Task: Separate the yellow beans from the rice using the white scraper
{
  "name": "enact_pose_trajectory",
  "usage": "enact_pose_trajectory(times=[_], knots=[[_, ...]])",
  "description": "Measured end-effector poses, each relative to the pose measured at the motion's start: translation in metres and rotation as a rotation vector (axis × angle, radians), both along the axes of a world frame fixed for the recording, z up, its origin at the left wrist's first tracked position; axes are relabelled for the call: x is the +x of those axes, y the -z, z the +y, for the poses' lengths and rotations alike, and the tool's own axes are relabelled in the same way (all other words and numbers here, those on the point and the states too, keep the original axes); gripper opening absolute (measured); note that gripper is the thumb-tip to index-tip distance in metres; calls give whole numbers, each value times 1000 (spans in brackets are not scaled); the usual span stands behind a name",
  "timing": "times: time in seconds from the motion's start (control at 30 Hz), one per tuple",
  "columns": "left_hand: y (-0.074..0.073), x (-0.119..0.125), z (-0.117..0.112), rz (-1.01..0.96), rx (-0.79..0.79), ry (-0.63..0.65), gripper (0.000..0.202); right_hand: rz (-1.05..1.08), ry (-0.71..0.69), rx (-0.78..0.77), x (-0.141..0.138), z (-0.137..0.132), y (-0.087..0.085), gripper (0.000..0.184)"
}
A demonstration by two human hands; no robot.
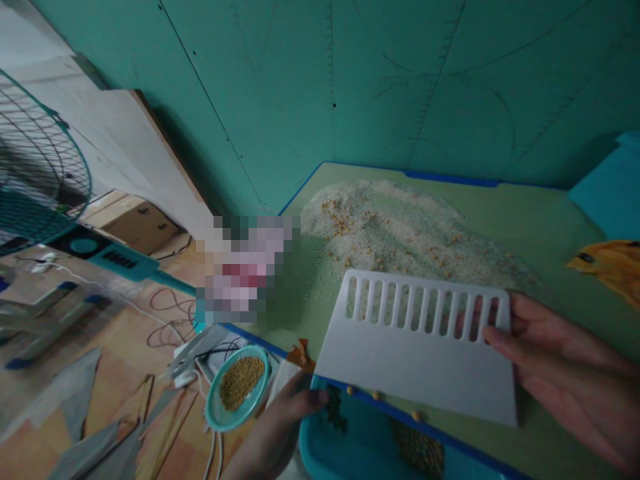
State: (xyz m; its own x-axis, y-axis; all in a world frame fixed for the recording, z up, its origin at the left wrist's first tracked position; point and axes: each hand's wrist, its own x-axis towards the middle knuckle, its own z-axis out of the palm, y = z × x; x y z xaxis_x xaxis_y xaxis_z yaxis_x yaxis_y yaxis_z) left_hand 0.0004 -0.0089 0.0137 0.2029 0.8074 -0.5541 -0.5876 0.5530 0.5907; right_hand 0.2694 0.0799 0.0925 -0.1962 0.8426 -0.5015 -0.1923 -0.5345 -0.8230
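My right hand [565, 360] is closed on the right end of a white slotted plastic board [415, 370], thumb on top. The board lies tilted over the front of the green tabletop [305, 317], just before a spread of white, rice-like grains [385, 233] mixed with yellowish beans. A few beans [417, 416] sit at the table's blue edge, by the board's lower side. At lower centre, my left hand [285, 420] grips the left rim of a teal bin [320, 460] under that edge, its fingers partly hidden. Beans [420, 447] lie inside the bin.
Left of the bin stands a teal bowl of beans [243, 383]. A fan [45, 167], cables [170, 320] and a cardboard box [133, 220] are at left. A pixelated patch covers the table's left corner. An orange cloth-like item [613, 263] lies at right, before a green wall [375, 87].
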Motion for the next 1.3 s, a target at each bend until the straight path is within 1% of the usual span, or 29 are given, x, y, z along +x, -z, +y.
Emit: enact_pose_trajectory(times=[0.07, 0.17, 0.27, 0.33, 0.4, 0.53, 0.6, 0.67, 0.77, 0.83, 0.93, 1.1, 1.2, 1.3], knots=[[-1, -1, 0, 5, -29, 16, 34, 32, -64, 16, 5, 0, 5, 36], [1, -3, 2, 32, -5, -1, 35, 81, -136, 8, 11, 0, 11, 29], [6, -4, 2, 27, 45, -10, 37, 90, -200, -25, 13, 0, 12, 30], [8, -3, 2, 5, 54, -2, 36, 87, -204, -37, 12, 0, 11, 31], [8, -2, 1, 12, 37, -3, 33, 75, -138, -35, 10, 1, 7, 31], [7, 0, 0, -7, 9, 0, 35, -40, 183, 57, 3, 5, -4, 46], [7, 1, -1, 5, 15, -13, 35, -84, 254, 91, 0, 7, -9, 48], [7, 1, -1, 22, 5, -30, 33, -95, 244, 94, -2, 9, -11, 45], [6, 2, 0, -11, -16, -27, 32, -96, 231, 86, -3, 10, -12, 41], [5, 3, 0, -36, -19, -17, 32, -85, 227, 79, -3, 9, -11, 42], [5, 3, 0, -16, -16, -30, 33, -77, 217, 67, -2, 8, -10, 46], [4, 3, 0, -21, -12, -11, 33, -91, 175, 62, -2, 7, -13, 41], [4, 3, 0, -41, 6, 7, 34, -80, 189, 49, 0, 6, -13, 43], [5, 2, 0, -39, -13, 2, 35, -62, 205, 50, 3, 5, -12, 47]])
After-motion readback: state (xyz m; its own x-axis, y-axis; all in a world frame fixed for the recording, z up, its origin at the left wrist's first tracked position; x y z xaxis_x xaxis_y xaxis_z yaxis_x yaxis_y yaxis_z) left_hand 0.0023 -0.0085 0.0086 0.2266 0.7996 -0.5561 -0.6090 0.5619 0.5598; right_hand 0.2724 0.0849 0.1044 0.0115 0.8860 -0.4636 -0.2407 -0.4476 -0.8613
